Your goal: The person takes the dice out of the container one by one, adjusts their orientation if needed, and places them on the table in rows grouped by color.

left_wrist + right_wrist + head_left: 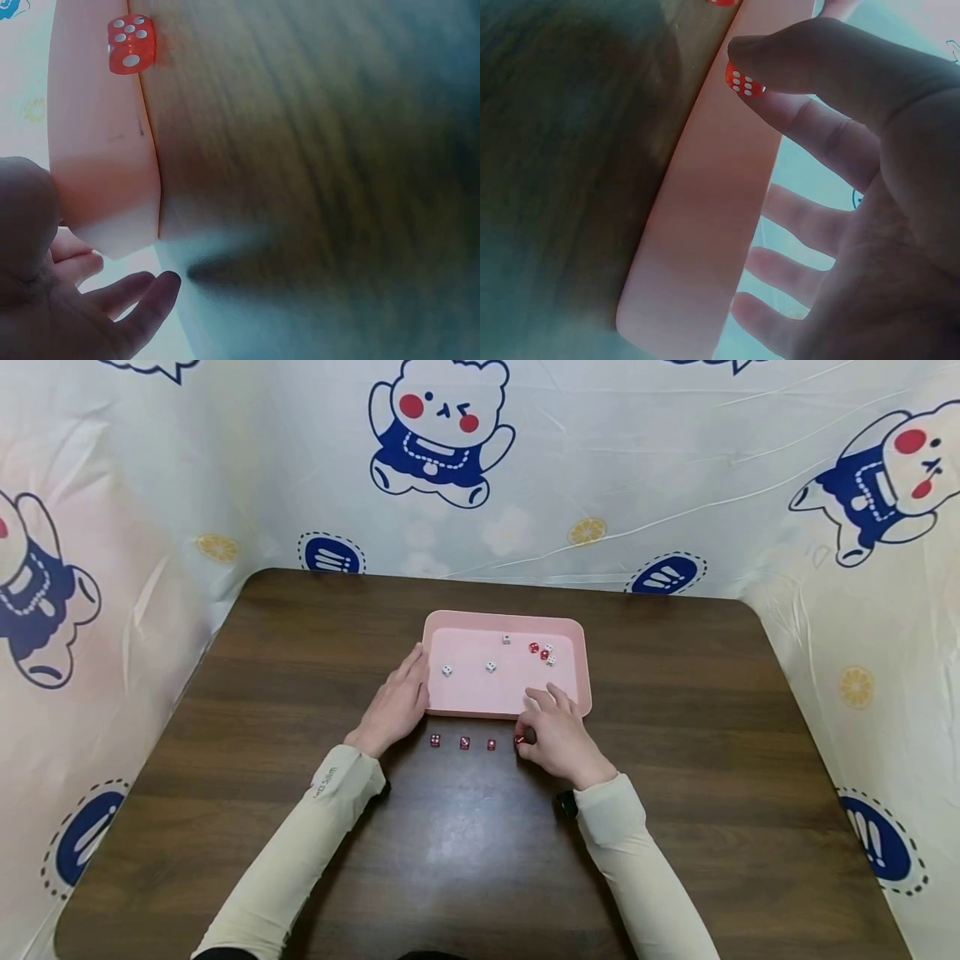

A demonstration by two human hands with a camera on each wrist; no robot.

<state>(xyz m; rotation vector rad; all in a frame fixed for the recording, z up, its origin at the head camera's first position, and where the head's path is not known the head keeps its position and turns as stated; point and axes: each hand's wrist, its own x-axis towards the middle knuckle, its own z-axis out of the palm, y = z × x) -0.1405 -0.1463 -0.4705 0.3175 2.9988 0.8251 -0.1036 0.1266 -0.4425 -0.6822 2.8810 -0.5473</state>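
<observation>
A red die (744, 80) with white pips is pinched between the thumb and index finger of my right hand (557, 737), just in front of the pink tray (480, 706). The other fingers of that hand spread over the tray's near edge. My left hand (392, 700) rests with its fingers along the tray's left side. In a row on the table before the tray sit a left red die (435, 741), a middle red die (465, 743) and a right red die (491, 745). Inside the tray lie several white dice (491, 667) and two red dice (534, 647).
The dark wooden table (465, 860) carries the tray near its far side. A light patterned cloth (585, 460) with cartoon bears hangs behind the table and along both sides. In the tray, the red dice sit close to white ones at the right.
</observation>
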